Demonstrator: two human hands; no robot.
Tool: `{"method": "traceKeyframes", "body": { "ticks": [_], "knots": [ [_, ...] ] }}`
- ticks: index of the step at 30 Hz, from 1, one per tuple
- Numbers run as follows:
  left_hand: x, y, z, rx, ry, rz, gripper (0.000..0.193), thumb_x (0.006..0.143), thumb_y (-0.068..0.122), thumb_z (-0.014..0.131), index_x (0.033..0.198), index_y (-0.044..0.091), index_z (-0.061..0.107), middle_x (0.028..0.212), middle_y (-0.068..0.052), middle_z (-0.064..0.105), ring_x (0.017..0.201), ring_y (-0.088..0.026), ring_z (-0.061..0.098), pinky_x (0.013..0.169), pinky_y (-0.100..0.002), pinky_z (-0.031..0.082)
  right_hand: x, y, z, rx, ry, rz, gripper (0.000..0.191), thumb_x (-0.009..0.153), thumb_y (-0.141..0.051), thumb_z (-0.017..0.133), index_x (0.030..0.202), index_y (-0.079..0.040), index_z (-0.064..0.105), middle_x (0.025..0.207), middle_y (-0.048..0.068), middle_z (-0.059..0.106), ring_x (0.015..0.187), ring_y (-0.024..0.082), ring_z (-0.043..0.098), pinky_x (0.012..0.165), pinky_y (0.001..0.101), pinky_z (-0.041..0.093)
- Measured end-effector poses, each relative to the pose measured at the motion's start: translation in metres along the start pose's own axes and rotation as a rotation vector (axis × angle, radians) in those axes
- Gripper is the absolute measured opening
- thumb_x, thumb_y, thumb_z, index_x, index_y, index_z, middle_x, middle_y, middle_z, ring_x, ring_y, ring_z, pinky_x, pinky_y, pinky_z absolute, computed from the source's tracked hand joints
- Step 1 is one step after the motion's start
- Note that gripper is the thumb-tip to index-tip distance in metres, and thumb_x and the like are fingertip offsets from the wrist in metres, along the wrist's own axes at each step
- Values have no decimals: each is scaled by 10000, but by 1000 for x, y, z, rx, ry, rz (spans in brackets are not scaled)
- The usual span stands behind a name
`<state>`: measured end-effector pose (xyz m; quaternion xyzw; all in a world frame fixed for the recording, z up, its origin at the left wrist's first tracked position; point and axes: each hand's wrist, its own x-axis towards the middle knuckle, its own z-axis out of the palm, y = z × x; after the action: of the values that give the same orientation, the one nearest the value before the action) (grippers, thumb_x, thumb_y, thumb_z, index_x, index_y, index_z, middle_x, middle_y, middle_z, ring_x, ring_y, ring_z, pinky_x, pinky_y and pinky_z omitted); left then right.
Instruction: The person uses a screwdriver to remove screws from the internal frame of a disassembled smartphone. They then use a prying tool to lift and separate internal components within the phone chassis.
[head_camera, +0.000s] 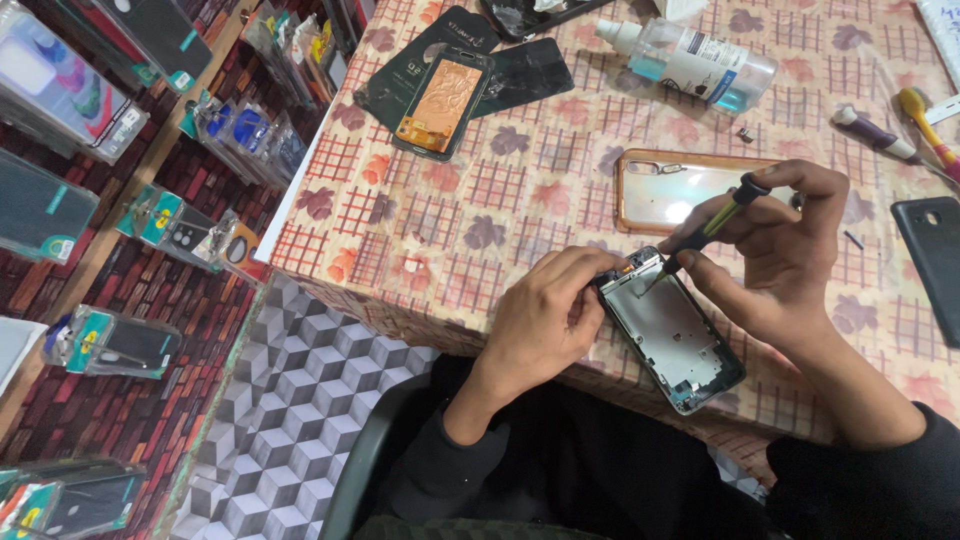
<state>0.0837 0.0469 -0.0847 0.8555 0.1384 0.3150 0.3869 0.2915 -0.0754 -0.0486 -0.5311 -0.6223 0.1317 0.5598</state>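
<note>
Fingers of the left hand (545, 320) curl around the far left corner of an opened phone frame (672, 332), pinching its edge from the left while the frame lies tilted at the near edge of the counter (420, 220), partly overhanging the person's dark lap. The right hand (790, 245) comes in from the right, its thumb and fingers pressed together around a slim screwdriver (718, 218) with a black cap and yellow-green shaft; the tip comes down at the frame's far end, between the two hands. So the frame sits just below and between both sets of fingertips, touched by the left hand and met by the tool. Just beyond the right hand lies a clear phone case (665, 190) with an orange rim. Farther left on the patterned cloth rests another phone (442, 103) with a copper-coloured back, on dark panels. A clear bottle (690, 60) with blue liquid lies on its side at the far end, and a dark back cover (932, 262) sits at the right edge.
</note>
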Motion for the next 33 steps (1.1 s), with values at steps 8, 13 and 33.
{"method": "traceKeyframes", "body": {
  "ticks": [8, 13, 33],
  "knots": [
    [-1, -4, 2, 57, -1, 67, 378, 889, 18, 606, 1251, 93, 682, 1255, -58, 681, 1101, -223, 696, 840, -335, 612, 0, 1, 0, -15, -10, -4, 697, 923, 95, 723, 1375, -126, 241, 1080, 190, 655, 973, 255, 755, 920, 341, 664],
    [-1, -6, 3, 161, -80, 77, 391, 868, 31, 615, 1195, 204, 745, 1324, -44, 650, 1157, -221, 674, 832, -312, 611, 0, 2, 0, -15, -9, 0, 703, 918, 98, 729, 1372, -131, 244, 1087, 197, 655, 976, 259, 754, 916, 336, 661],
    [-2, -3, 0, 143, -71, 41, 256, 883, 106, 651, 1099, 160, 777, 1310, 9, 651, 1121, -180, 669, 800, -321, 606, 1, 2, 0, -13, 1, -2, 700, 928, 78, 731, 1382, -128, 240, 1083, 193, 661, 970, 259, 756, 912, 345, 671]
  ]
}}
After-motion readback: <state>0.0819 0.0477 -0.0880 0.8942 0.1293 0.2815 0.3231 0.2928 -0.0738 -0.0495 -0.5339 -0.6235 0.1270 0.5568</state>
